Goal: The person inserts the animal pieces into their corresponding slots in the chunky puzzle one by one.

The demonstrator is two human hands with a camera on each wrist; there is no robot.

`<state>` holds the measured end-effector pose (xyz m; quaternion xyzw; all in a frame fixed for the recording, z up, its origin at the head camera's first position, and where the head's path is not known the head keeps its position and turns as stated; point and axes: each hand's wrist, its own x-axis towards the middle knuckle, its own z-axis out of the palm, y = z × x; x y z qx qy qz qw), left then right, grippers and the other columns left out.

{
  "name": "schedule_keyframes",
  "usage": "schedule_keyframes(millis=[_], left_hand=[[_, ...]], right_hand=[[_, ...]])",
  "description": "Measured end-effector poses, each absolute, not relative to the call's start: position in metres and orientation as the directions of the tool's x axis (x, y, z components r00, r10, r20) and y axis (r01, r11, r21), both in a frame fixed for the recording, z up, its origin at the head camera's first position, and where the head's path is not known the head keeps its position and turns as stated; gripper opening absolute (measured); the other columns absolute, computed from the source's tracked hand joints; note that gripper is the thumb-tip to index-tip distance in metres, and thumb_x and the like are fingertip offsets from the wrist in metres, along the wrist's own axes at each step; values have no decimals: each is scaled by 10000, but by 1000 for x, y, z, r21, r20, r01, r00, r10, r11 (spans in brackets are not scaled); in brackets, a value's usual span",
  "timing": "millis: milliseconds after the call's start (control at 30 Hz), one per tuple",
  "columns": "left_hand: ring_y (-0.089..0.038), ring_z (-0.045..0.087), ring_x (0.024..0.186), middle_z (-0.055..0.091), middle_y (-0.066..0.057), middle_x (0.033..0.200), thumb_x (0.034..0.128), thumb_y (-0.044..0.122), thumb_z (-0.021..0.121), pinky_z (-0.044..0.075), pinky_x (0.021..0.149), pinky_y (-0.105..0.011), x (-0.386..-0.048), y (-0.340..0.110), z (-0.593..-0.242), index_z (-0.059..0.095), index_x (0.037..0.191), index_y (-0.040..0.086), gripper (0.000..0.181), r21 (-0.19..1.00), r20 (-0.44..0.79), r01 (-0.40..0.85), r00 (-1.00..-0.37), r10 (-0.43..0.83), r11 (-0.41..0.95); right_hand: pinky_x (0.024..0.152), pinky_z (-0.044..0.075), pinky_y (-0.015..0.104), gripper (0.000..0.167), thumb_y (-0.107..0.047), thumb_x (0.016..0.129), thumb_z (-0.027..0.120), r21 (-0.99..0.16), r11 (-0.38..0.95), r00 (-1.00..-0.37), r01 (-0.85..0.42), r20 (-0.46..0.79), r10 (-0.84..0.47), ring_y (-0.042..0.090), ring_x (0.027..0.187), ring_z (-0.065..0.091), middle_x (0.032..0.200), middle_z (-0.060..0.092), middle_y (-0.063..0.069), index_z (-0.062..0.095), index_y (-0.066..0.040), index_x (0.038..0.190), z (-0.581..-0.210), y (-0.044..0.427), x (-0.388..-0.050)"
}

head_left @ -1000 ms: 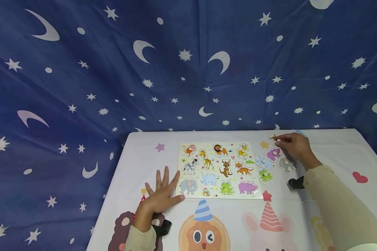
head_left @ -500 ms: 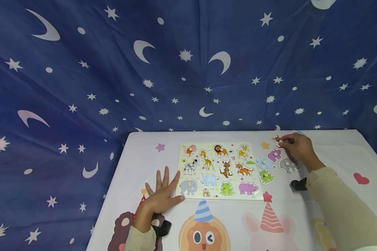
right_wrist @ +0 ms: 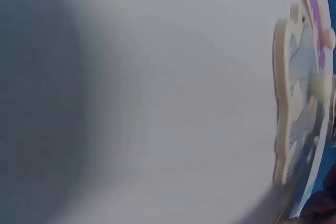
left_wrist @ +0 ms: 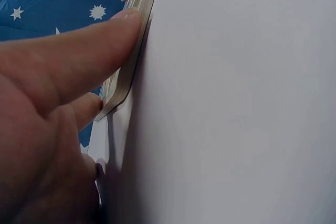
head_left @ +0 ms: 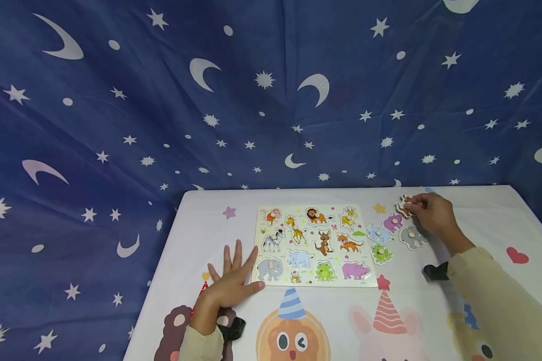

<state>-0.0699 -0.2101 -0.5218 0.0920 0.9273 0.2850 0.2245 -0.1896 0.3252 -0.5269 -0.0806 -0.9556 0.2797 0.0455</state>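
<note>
Spread fingers of the left hand point(head_left: 231, 286) rest at the lower left corner of the animal puzzle board point(head_left: 301, 279); in the left wrist view the thumb of this hand point(left_wrist: 58, 72) touches the board's edge point(left_wrist: 125, 77). Beyond the board's right side, the right hand point(head_left: 435, 213) pinches a brown kangaroo piece point(head_left: 404, 206), its fingers covering part of it. Close below lie the purple hippo piece point(head_left: 392, 222), the grey elephant piece point(head_left: 412, 237), the blue rhino piece point(head_left: 379, 233) and the green frog piece point(head_left: 381, 254). The right wrist view shows the elephant piece point(right_wrist: 299, 103) from the side.
The table's white cloth point(head_left: 479, 215) carries printed cartoon figures and a red heart. A dark blue curtain point(head_left: 262, 100) with moons and stars hangs behind the table. Each wrist wears a black device, the left one point(head_left: 232, 329) and the right one point(head_left: 435, 272).
The right hand has moved slightly to the right with the kangaroo piece, which has turned and looks tilted now. The left hand has stayed in place at the board.
</note>
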Motion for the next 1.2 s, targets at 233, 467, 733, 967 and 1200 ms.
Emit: schedule_keyframes(millis=[233, 467, 733, 967, 1200], left_hand=[[-412, -324, 1518, -227, -98, 1700, 942, 533, 650, -278, 1029, -789, -70, -210, -525, 146, 1642, 349, 882, 555, -360, 47, -886, 291, 831], [-423, -316, 1519, -218, -104, 1702, 932, 532, 659, -281, 1022, -793, -69, -211, -526, 163, 1640, 348, 884, 557, -359, 45, -888, 289, 829], [-415, -317, 1520, -222, -100, 1701, 939, 536, 650, -275, 1028, -792, -70, -211, -523, 153, 1642, 349, 881, 555, -357, 48, -888, 290, 831], [-419, -318, 1519, -219, -106, 1701, 937, 513, 661, -281, 1027, -789, -70, -209, -521, 165, 1642, 336, 880, 565, -360, 40, -887, 290, 824], [-422, -314, 1520, -219, -106, 1702, 941, 517, 657, -272, 1028, -795, -69, -210, -522, 158, 1642, 339, 879, 563, -356, 44, -888, 290, 825]], right_hand=[[588, 423, 265, 310, -305, 993, 684, -557, 830, -992, 29, 89, 94, 254, 816, 513, 938, 555, 137, 673, 4, 1018, -520, 307, -179], [582, 413, 265, 259, -253, 969, 720, -568, 822, -992, -45, 122, 30, 242, 792, 504, 907, 559, 115, 679, 1, 995, -514, 283, -170], [562, 386, 249, 207, -228, 933, 764, -592, 794, -985, -138, 165, -48, 200, 731, 484, 840, 553, 69, 693, -35, 948, -510, 254, -160], [595, 374, 235, 153, -204, 899, 796, -600, 759, -965, -251, 213, -150, 126, 697, 456, 782, 536, 9, 701, -85, 891, -510, 231, -152], [614, 395, 238, 121, -193, 874, 819, -625, 719, -952, -306, 221, -213, 103, 697, 475, 774, 543, -33, 722, -122, 890, -511, 200, -145]])
